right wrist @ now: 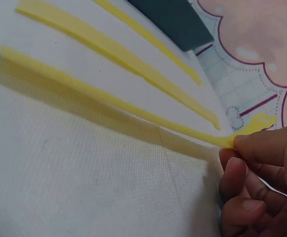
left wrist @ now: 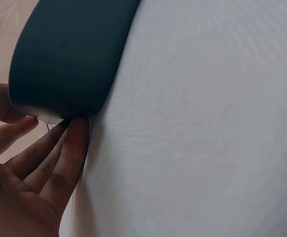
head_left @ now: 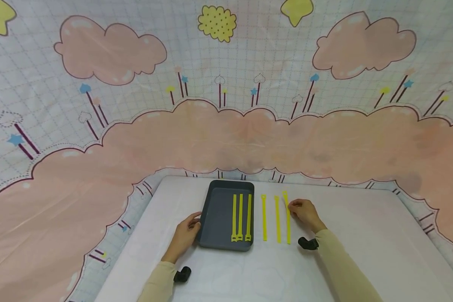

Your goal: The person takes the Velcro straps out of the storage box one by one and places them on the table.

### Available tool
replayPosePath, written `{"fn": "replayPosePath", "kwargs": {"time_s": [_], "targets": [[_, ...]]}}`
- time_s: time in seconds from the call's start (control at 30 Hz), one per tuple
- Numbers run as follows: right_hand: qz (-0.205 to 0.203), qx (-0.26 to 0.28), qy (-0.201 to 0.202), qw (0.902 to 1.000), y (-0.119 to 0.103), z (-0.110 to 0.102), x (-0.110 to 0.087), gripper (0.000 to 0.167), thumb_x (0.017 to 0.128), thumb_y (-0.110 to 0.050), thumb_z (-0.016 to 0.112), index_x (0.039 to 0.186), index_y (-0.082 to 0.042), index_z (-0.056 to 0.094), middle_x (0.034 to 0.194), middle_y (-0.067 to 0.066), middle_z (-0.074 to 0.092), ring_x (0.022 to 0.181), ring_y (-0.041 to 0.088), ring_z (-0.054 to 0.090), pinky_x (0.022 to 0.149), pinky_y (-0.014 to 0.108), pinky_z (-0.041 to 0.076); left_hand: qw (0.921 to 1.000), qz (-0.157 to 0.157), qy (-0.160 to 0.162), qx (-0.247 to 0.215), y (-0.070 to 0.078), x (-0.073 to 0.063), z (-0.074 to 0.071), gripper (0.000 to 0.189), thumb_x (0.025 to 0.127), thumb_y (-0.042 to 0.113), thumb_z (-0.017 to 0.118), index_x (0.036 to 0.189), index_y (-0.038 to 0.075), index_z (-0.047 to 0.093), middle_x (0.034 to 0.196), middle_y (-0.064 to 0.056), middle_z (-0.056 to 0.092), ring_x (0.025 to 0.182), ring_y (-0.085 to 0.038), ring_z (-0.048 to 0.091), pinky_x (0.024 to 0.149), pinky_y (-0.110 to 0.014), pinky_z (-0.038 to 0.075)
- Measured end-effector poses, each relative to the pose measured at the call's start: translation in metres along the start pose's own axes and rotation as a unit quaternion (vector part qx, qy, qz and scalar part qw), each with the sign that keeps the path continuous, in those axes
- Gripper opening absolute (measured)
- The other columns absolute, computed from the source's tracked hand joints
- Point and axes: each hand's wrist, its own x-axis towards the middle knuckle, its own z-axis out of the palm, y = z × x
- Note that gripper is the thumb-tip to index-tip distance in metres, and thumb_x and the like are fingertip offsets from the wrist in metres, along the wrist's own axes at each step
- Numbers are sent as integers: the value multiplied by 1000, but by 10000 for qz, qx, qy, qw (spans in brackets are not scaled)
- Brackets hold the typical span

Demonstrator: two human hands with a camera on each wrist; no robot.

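Note:
My right hand (head_left: 305, 213) pinches a yellow hook-and-loop cable tie (head_left: 288, 230) between thumb and fingers near its slotted head. In the right wrist view this tie (right wrist: 109, 103) is raised a little off the table, casting a shadow. To its left lie two more yellow ties, a middle one (head_left: 277, 220) and one nearer the tray (head_left: 264, 218). A dark grey rectangular tray (head_left: 217, 218) has three yellow ties (head_left: 240, 216) lying side by side along its right part, heads toward me. My left hand (head_left: 183, 237) touches the tray's left edge with mostly straight fingers (left wrist: 64, 168).
The white table (head_left: 272, 277) carries the tray and ties. A patterned cloth backdrop (head_left: 249, 142) with clouds hangs behind and around it. A black device is worn on each wrist, one at the left (head_left: 182, 274) and one at the right (head_left: 308, 243).

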Motion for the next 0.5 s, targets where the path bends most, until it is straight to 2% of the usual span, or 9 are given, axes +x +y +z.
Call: {"fn": "replayPosePath", "kwargs": {"time_s": [0.33, 0.5], "targets": [[-42, -399, 101, 9991, 2, -1, 1, 24, 93, -19, 63, 106, 1, 69, 94, 10, 68, 82, 18, 57, 67, 24, 45, 10000, -23, -73, -3, 0, 0, -1, 39, 96, 7, 58, 135, 9, 60, 116, -20, 70, 108, -31, 68, 94, -45, 54], [-7, -514, 88, 9986, 0, -2, 2, 24, 92, -19, 63, 104, 1, 69, 93, 9, 68, 83, 19, 57, 66, 24, 44, 10000, -48, -68, -4, 0, -1, -1, 39, 96, 7, 58, 135, 10, 59, 117, -19, 70, 108, -31, 68, 94, -45, 54]]}}
